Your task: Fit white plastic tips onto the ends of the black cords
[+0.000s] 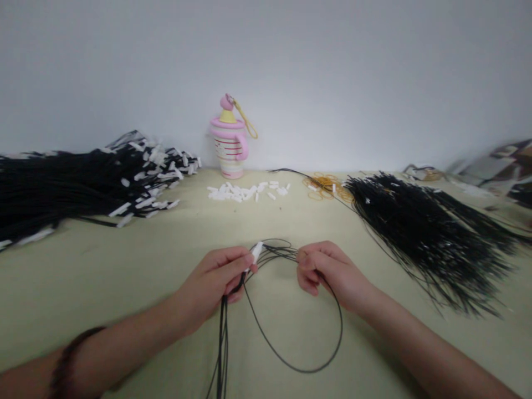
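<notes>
My left hand [226,274] pinches a small white plastic piece [256,253] together with a bunch of thin black cords [224,338], whose lower part hangs toward the near edge of the view. From the white piece several black cords arch across to my right hand [326,271], closed around them with thumb against fingers. One cord makes a wide loop [310,371] below, between the two hands. Both hands are just above the pale green tabletop [174,360]. The cord ends inside my right fist are hidden.
At left lies a big pile of black cords [78,183] with white tips. Loose white pieces [241,193] lie before a pink-and-white cup [229,141] by the wall. Yellow rubber bands [322,183] and another black cord bundle [424,233] lie at right.
</notes>
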{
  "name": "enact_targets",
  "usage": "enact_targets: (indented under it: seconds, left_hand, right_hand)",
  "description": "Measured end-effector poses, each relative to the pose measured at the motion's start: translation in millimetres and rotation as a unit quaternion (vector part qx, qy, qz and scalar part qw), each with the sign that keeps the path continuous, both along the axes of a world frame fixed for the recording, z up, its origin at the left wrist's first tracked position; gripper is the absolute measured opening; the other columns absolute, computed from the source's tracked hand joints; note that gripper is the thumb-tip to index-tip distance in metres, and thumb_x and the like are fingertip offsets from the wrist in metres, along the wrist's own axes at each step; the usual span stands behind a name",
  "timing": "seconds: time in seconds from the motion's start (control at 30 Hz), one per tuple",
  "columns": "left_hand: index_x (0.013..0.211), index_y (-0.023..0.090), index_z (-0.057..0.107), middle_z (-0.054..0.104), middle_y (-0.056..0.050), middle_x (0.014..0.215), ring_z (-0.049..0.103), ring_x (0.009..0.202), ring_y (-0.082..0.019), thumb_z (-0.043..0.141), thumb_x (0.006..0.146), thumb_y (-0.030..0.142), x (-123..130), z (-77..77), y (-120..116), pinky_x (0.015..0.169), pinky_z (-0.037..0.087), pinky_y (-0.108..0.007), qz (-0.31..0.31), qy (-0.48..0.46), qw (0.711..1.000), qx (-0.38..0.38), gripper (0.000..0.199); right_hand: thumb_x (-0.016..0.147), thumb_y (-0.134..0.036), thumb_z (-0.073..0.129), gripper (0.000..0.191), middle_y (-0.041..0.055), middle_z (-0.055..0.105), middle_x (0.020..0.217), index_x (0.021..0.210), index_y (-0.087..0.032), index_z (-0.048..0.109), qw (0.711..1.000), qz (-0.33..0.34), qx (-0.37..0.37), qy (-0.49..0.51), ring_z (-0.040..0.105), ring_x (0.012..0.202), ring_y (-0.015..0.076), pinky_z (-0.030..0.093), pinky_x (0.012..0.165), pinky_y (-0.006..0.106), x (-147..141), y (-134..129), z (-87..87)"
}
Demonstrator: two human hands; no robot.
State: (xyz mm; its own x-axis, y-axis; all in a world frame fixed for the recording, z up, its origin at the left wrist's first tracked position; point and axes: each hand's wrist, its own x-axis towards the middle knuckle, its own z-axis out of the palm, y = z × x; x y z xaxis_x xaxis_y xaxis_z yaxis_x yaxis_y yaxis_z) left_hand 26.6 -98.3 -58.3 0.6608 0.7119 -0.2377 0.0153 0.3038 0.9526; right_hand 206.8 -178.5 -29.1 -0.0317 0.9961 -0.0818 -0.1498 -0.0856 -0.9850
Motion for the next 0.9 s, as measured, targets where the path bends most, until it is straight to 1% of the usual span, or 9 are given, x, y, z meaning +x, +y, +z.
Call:
enact_targets:
  seconds: [0.1,0.23,0.47,0.57,0.63,0.67,0.73,0.8,0.9]
  left_hand:
    - [0.065,0.013,0.061,0.026,0.01,0.039,0.023,0.037,-0.004,0.061,0.075,0.033,0.5,1.1,-0.3,0.035,0.028,-0.013,0.005,0.003,1.0,-0.001,0.022]
    - [0.065,0.013,0.061,0.027,0.009,0.039,0.024,0.037,-0.004,0.062,0.075,0.033,1.6,1.1,-0.5,0.035,0.028,-0.013,0.006,0.004,1.0,-0.005,0.022]
    - [0.065,0.014,0.062,0.027,0.009,0.038,0.024,0.036,-0.004,0.061,0.076,0.032,0.6,-0.1,-0.8,0.035,0.028,-0.013,0.001,0.001,1.0,-0.001,0.021]
    - [0.065,0.014,0.061,0.026,0.01,0.038,0.023,0.036,-0.004,0.061,0.076,0.032,0.2,-0.1,-0.4,0.035,0.028,-0.013,0.001,0.002,1.0,-0.003,0.022]
    - [0.066,0.014,0.061,0.026,0.01,0.038,0.022,0.037,-0.004,0.061,0.076,0.033,0.2,-0.2,-0.2,0.035,0.029,-0.014,0.001,-0.002,1.0,-0.002,0.021]
    - [0.066,0.014,0.061,0.026,0.01,0.039,0.022,0.037,-0.005,0.061,0.077,0.033,0.2,-0.2,-0.2,0.036,0.029,-0.014,0.0,-0.003,1.0,0.0,0.021]
    - [0.067,0.014,0.061,0.026,0.01,0.039,0.022,0.037,-0.005,0.06,0.077,0.034,0.4,0.0,-0.3,0.036,0.028,-0.014,-0.002,0.001,1.0,0.009,0.022]
    - [0.066,0.015,0.059,0.025,0.01,0.04,0.022,0.037,-0.005,0.059,0.077,0.035,0.2,0.3,-0.5,0.036,0.028,-0.014,-0.005,0.013,1.0,0.027,0.023]
    - [0.067,0.015,0.056,0.027,0.01,0.041,0.026,0.038,-0.006,0.055,0.08,0.039,-1.7,0.6,-1.2,0.037,0.027,-0.015,-0.025,0.051,0.995,0.079,0.026]
  right_hand:
    - [0.063,-0.02,0.046,0.023,-0.0066,0.034,0.039,0.042,-0.017,0.037,1.0,0.01,-0.003,-0.027,0.039,0.036,0.0058,0.026,0.039,0.019,-2.2,-1.2,1.3]
    - [0.063,-0.02,0.044,0.021,-0.0046,0.04,0.039,0.043,-0.017,0.04,0.997,0.032,-0.01,-0.072,0.038,0.038,0.0056,0.028,0.041,0.018,-3.6,-4.0,1.2]
    - [0.064,-0.02,0.042,0.019,-0.0036,0.043,0.04,0.045,-0.017,0.04,0.994,0.04,-0.007,-0.101,0.037,0.04,0.0062,0.027,0.043,0.019,-2.0,-3.3,0.3]
    - [0.068,-0.021,0.039,0.022,-0.0025,0.044,0.042,0.047,-0.017,0.04,0.986,0.032,0.011,-0.164,0.035,0.042,0.0069,0.027,0.044,0.02,-0.6,-4.0,1.5]
    - [0.073,-0.019,0.038,0.024,-0.0025,0.042,0.046,0.05,-0.017,0.041,0.96,-0.003,0.057,-0.276,0.036,0.045,0.0077,0.027,0.046,0.021,0.5,-5.4,1.0]
    - [0.075,-0.018,0.038,0.023,-0.0023,0.042,0.049,0.052,-0.016,0.042,0.933,-0.025,0.091,-0.348,0.037,0.048,0.0082,0.027,0.047,0.021,0.8,-6.2,0.1]
    - [0.078,-0.017,0.041,0.019,-0.0016,0.044,0.057,0.059,-0.016,0.046,0.862,-0.059,0.159,-0.478,0.041,0.054,0.0093,0.029,0.053,0.022,0.4,-7.8,-2.3]
    - [0.081,-0.018,0.042,0.016,-0.0003,0.047,0.064,0.067,-0.015,0.049,0.808,-0.057,0.198,-0.552,0.045,0.06,0.0105,0.032,0.057,0.023,-1.3,-9.3,-4.7]
    - [0.087,-0.02,0.039,0.02,0.001,0.048,0.067,0.072,-0.015,0.051,0.773,-0.031,0.215,-0.596,0.047,0.063,0.0118,0.035,0.058,0.024,-5.8,-12.1,-6.3]
